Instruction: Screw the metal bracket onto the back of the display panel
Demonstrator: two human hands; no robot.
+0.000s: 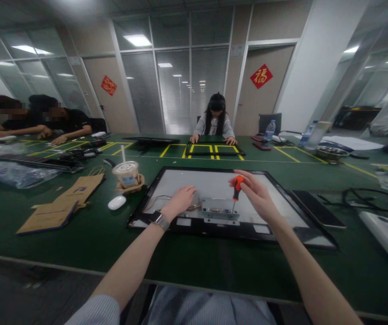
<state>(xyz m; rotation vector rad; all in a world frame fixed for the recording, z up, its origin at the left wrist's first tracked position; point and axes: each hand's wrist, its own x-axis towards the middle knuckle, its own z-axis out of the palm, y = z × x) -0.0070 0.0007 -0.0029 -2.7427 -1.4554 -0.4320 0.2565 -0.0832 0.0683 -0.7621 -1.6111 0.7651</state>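
the right hand is pinching a screwdriver at the bracket, the left hand resting outstretched on the panel.

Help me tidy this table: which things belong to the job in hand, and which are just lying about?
Seemingly part of the job: screwdriver in the right hand; black-framed panel; metal bracket on it.

Seemingly just lying about: drink cup; white mouse; brown paper bag; water bottle.

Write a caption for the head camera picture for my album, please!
Right hand holds an orange and black screwdriver at the metal bracket, left hand beside it.
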